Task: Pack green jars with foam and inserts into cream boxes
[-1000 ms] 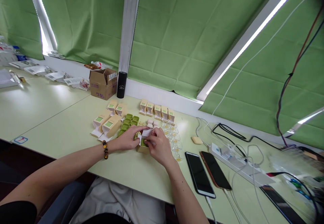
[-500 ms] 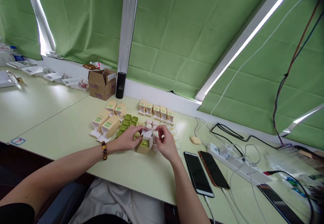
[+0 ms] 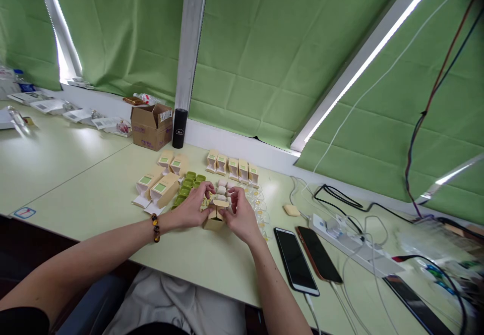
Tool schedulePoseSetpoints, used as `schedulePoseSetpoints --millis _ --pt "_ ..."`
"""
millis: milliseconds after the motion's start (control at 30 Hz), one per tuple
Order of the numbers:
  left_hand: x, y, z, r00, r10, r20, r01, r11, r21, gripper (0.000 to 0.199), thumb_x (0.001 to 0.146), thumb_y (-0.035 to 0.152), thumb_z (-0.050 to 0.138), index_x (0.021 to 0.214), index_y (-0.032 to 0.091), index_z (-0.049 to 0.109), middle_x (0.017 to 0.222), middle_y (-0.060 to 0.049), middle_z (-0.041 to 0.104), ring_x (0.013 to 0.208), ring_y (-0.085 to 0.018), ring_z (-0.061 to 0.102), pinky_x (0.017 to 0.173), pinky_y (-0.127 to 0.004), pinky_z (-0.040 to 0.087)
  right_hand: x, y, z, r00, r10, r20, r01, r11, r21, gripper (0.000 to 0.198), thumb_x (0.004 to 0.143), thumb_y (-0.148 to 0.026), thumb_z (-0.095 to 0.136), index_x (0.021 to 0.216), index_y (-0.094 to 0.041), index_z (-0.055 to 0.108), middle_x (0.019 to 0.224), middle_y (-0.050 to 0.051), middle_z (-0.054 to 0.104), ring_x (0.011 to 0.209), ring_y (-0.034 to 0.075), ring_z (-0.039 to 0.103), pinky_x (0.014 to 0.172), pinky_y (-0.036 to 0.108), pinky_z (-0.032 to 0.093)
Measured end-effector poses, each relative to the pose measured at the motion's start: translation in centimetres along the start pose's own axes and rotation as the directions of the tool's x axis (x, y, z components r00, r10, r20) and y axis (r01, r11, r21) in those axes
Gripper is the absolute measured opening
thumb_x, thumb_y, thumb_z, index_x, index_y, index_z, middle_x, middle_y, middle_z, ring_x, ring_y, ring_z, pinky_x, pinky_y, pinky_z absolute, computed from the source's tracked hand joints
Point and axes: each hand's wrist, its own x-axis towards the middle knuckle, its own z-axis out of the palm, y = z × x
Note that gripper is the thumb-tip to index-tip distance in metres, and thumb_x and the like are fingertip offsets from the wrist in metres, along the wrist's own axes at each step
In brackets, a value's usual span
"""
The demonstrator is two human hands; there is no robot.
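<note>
A small tan paper box (image 3: 214,223) stands on the table in front of me, its tuck lid (image 3: 221,203) still raised while the side flaps are folded inward. My left hand (image 3: 196,206) grips its left side with bent fingers. On the opposite side, my right hand (image 3: 241,215) presses thumb and fingers to the box's top edge. Just left of the box are green plastic containers (image 3: 184,191) in rows. Pale, rounded pieces (image 3: 222,189) lie behind it, partly hidden by my hands. Clear plastic pieces (image 3: 260,209) sit beyond my right hand.
More tan boxes with open ends (image 3: 165,186) lie left, and a row of small ones (image 3: 233,167) stands behind. A cardboard carton (image 3: 151,129) and black tumbler (image 3: 180,129) are near the wall. Phones (image 3: 297,262), cables and a power strip (image 3: 355,246) lie right.
The green item inside the box is now covered, as its flaps have folded inward. My right hand has moved lower and left, onto the box's edge.
</note>
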Motion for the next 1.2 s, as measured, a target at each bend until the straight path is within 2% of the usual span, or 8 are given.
schedulePoseSetpoints --millis 100,233,333,433,633,867,1000,1200 --pt "0.1 0.3 -0.1 1.0 0.026 -0.005 -0.025 0.999 0.031 0.034 0.089 0.018 0.062 0.12 0.023 0.049 0.12 -0.01 0.061 0.108 -0.026 0.058 0.096 -0.043 0.049 0.0 -0.1 -0.1 1.0 -0.015 -0.012 0.015 0.999 -0.028 0.048 0.078 -0.03 0.068 0.121 -0.029 0.048 0.091 -0.004 0.057 0.071 0.016 0.053 0.065 0.028 0.038" --pt "0.2 0.3 -0.1 0.994 0.106 0.004 -0.106 0.993 0.059 0.017 0.09 0.014 0.058 0.103 0.023 0.054 0.115 -0.007 0.064 0.111 -0.025 0.06 0.1 -0.041 0.046 0.0 -0.2 -0.6 0.995 -0.103 0.01 0.104 0.994 -0.047 0.027 0.077 -0.023 0.068 0.101 -0.026 0.056 0.086 -0.003 0.055 0.073 0.017 0.049 0.066 0.028 0.035" --pt "0.2 0.0 0.1 0.99 0.142 0.008 -0.143 0.988 0.066 0.016 0.087 0.01 0.056 0.096 0.023 0.055 0.113 -0.005 0.065 0.113 -0.024 0.06 0.102 -0.04 0.043 0.0 -0.2 -1.3 0.979 -0.19 0.071 0.19 0.982 0.011 0.017 0.077 -0.019 0.068 0.09 -0.024 0.059 0.082 -0.003 0.052 0.071 0.015 0.046 0.066 0.028 0.034" --pt "0.2 -0.4 0.2 0.988 0.157 0.002 -0.156 0.985 0.073 0.017 0.086 0.008 0.056 0.096 0.022 0.057 0.113 -0.005 0.066 0.116 -0.024 0.06 0.104 -0.039 0.043 0.0 0.0 -1.9 0.963 -0.244 0.116 0.235 0.968 0.088 0.014 0.08 -0.022 0.072 0.091 -0.024 0.063 0.077 -0.004 0.049 0.068 0.015 0.043 0.064 0.027 0.033" --pt "0.0 -0.2 -0.5 0.975 0.223 -0.014 -0.221 0.971 0.091 0.019 0.084 0.008 0.056 0.096 0.022 0.06 0.115 -0.007 0.066 0.115 -0.025 0.06 0.101 -0.039 0.044 0.0 0.2 -1.7 0.947 -0.308 0.093 0.297 0.948 0.119 0.004 0.083 -0.019 0.065 0.083 -0.022 0.065 0.071 -0.004 0.047 0.066 0.014 0.044 0.064 0.028 0.033" --pt "0.0 0.6 -1.8 0.901 0.432 0.04 -0.433 0.892 0.131 0.007 0.091 0.016 0.055 0.089 0.021 0.059 0.077 -0.001 0.066 0.073 -0.018 0.057 0.083 -0.038 0.039 -0.3 0.0 -1.6 0.932 -0.343 0.119 0.334 0.939 0.083 0.006 0.08 -0.016 0.065 0.08 -0.022 0.062 0.069 -0.004 0.046 0.064 0.014 0.041 0.062 0.027 0.032" --pt "0.0 0.2 -1.5 0.87 0.49 0.055 -0.493 0.858 0.146 0.009 0.091 0.017 0.055 0.085 0.021 0.06 0.07 0.001 0.065 0.066 -0.016 0.057 0.079 -0.038 0.035 -0.4 0.0 -1.4 0.925 -0.352 0.143 0.348 0.936 0.056 0.009 0.079 -0.014 0.064 0.078 -0.022 0.06 0.067 -0.004 0.045 0.062 0.013 0.04 0.062 0.026 0.031" --pt "-0.1 0.0 -1.4 0.858 0.511 0.045 -0.51 0.84 0.184 0.013 0.091 0.016 0.053 0.082 0.021 0.061 0.063 0.001 0.062 0.06 -0.015 0.053 0.077 -0.038 0.035 -0.5 0.0 -1.4 0.921 -0.363 0.139 0.362 0.932 0.039 0.009 0.079 -0.013 0.062 0.078 -0.022 0.06 0.066 -0.004 0.045 0.062 0.013 0.041 0.061 0.026 0.03"
